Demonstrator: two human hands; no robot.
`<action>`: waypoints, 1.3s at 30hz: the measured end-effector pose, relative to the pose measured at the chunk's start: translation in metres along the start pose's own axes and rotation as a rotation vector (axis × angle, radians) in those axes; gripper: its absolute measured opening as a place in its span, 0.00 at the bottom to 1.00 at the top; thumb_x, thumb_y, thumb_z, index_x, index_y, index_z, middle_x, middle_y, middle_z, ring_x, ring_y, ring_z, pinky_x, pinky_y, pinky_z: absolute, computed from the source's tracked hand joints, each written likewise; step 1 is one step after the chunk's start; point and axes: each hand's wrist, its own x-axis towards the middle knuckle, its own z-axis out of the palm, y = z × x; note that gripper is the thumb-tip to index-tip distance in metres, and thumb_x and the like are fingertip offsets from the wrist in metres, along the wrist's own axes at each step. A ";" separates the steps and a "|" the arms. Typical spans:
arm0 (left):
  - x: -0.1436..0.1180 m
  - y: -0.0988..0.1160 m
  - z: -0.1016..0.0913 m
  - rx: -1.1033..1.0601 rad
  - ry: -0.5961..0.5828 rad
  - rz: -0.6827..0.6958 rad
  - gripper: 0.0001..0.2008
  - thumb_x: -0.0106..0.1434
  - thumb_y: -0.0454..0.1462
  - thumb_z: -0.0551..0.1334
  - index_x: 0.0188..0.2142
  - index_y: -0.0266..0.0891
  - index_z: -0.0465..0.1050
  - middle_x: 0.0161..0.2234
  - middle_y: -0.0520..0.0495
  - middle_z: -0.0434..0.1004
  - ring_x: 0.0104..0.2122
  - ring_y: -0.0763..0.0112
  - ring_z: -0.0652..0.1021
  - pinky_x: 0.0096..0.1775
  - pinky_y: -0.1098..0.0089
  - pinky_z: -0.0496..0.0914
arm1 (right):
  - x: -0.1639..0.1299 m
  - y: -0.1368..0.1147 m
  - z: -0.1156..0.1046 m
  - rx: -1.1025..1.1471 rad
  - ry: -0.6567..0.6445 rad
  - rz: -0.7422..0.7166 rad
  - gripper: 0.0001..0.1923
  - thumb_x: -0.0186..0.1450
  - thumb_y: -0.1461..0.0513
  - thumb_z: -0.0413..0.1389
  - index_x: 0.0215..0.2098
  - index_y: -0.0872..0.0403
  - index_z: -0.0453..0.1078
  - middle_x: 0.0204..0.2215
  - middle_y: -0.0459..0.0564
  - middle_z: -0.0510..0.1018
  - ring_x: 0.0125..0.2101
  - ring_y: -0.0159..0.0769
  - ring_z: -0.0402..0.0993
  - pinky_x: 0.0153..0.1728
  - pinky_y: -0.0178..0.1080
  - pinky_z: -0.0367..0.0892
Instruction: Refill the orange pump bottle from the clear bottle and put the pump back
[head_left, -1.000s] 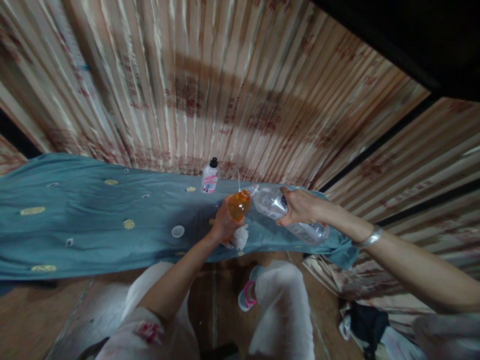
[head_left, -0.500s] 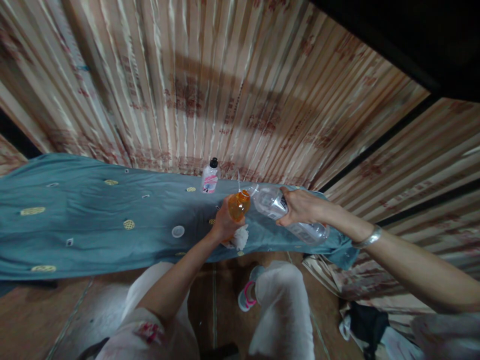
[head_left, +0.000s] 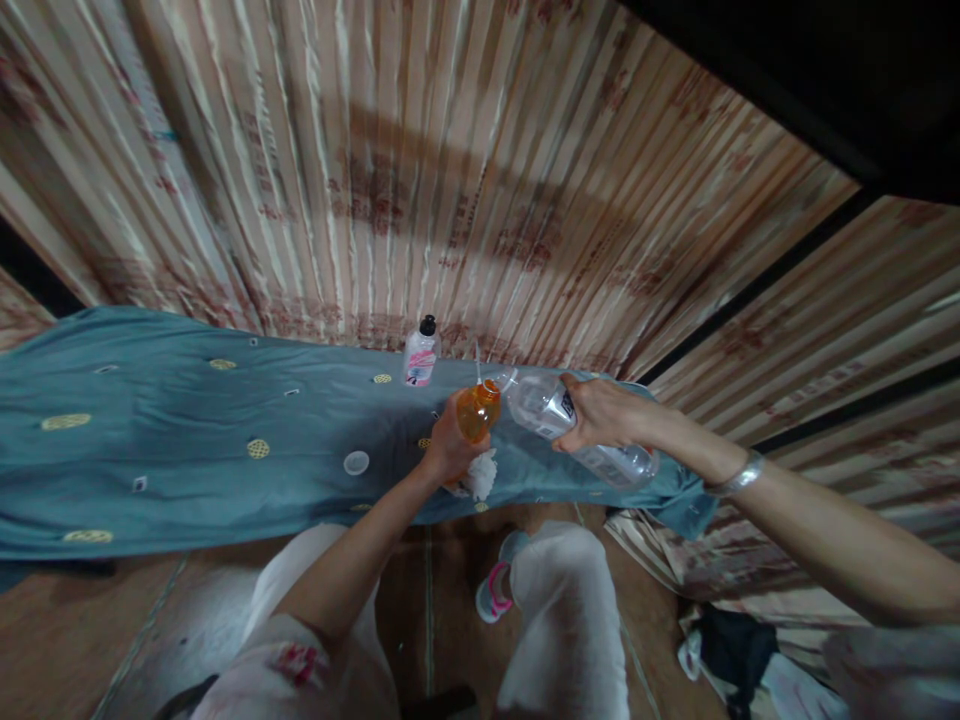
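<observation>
Left hand [head_left: 448, 447] is wrapped tight around an orange bottle [head_left: 478, 411], with a wad of white tissue [head_left: 481, 474] pinched under the palm. Right hand [head_left: 604, 412] is clamped on the mid-body of a clear bottle [head_left: 577, 432], fingers over the label.

Both bottles are held just above the near edge of the teal cloth [head_left: 187, 440], near its right end. Clear bottle is tipped over, mouth touching or just beside the mouth of the orange bottle; cannot tell if liquid is running.

Progress, as a judgement: pour looks underway or nearly spent. Clear bottle looks mostly empty, orange bottle looks full of colour. Left to do: right the clear bottle, cap both. A white cap [head_left: 355, 462] lies on the cloth, well apart to the left.

Orientation: clear bottle's long axis runs near horizontal, neck pointing left and slightly up-frame, base toward the right wrist. Orange bottle stands roughly upright, mouth tilted a little right toward the clear one.

A small pink-labelled bottle [head_left: 420, 354] with a black cap stands upright at the cloth's far edge, against the striped curtain [head_left: 450, 170].
</observation>
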 end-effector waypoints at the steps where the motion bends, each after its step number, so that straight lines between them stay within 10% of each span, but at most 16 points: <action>1: 0.000 0.000 0.000 0.002 0.004 0.003 0.39 0.51 0.32 0.71 0.61 0.42 0.59 0.55 0.41 0.79 0.49 0.57 0.83 0.52 0.54 0.79 | 0.000 0.000 0.001 0.000 0.003 0.000 0.38 0.57 0.45 0.66 0.56 0.62 0.67 0.34 0.58 0.83 0.36 0.50 0.83 0.28 0.38 0.62; 39: 0.000 0.001 -0.002 0.013 -0.007 0.028 0.39 0.52 0.33 0.71 0.62 0.43 0.59 0.54 0.43 0.79 0.49 0.58 0.83 0.52 0.55 0.79 | 0.001 0.002 0.000 0.015 0.008 -0.014 0.37 0.57 0.46 0.67 0.54 0.63 0.67 0.35 0.59 0.83 0.36 0.52 0.83 0.29 0.38 0.62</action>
